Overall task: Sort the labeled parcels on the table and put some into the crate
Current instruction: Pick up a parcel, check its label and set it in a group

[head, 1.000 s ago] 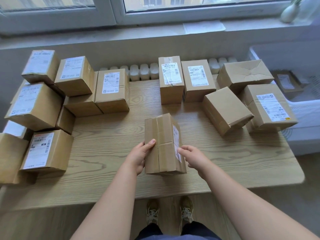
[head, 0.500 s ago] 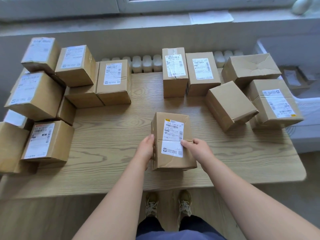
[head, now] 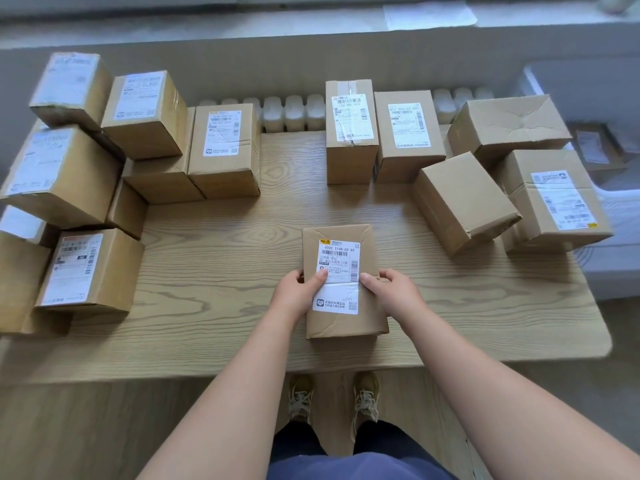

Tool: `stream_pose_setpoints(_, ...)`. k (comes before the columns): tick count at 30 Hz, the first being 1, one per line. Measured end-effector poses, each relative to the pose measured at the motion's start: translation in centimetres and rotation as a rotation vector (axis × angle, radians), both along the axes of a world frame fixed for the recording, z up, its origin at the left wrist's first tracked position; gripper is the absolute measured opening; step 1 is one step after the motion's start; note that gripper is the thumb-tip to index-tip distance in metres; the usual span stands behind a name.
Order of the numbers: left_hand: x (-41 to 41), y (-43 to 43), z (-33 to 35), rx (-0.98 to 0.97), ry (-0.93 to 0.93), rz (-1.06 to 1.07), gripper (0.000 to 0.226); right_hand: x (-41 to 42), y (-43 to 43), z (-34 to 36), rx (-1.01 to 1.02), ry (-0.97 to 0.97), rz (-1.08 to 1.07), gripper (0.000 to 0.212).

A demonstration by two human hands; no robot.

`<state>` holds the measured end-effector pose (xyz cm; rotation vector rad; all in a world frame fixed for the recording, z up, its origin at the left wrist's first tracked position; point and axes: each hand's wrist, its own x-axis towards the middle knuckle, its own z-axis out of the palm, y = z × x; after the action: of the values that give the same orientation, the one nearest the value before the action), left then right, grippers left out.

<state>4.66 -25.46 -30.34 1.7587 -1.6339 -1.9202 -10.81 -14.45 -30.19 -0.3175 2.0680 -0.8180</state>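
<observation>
A pale wooden table [head: 225,271] fills most of the view, its long edge against a white ribbed radiator [head: 294,112]. Off its right end stands a white crate [head: 620,206] with 1 labeled box [head: 594,147] lying inside.

On the table's left, a stacked cluster of brown cardboard parcels [head: 145,112] sits 2 layers high, most with white labels facing up. On the right, well apart from that cluster, is a looser group [head: 408,133]: 2 upright labeled boxes side by side at the back, then 3 more toward the crate, 2 of them with plain faces up.

Between the 2 groups, near the table's front edge, the parcel in hand [head: 341,323] sits on the wood. It is a small, oblong brown carton, creased at its top corners and wrinkled across its lower face.

The left hand [head: 298,292] grips its left side and the right hand [head: 394,292] its right, fingers curled round the edges, each thumb pressed on the top face.

Its shipping label [head: 338,261] faces up: white, with a yellow mark at the top left corner, a barcode, the code "9020 T148-00 A9", and a lower panel carrying a logo and a QR code.
</observation>
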Motion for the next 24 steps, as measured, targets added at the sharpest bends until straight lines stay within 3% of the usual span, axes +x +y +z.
stream_pose_setpoints(4,0.0,-0.4,0.1,-0.043,-0.068,-0.065,0.030,0.1,0.0,0.0,0.014,0.051,0.056,0.061)
stream_pose_setpoints(10,0.0,-0.6,0.2,0.067,0.006,0.013,0.043,0.5,0.1,0.2,0.013,0.024,0.008,0.060)
stream_pose_setpoints(14,-0.2,-0.2,1.4,0.131,0.064,0.049,0.039,0.3,0.0,1.1,0.027,0.042,0.042,0.029)
stream_pose_setpoints(24,-2.1,-3.0,5.3,-0.035,0.267,0.157,0.067,-0.7,-1.7,5.2,-0.134,0.276,0.068,0.029)
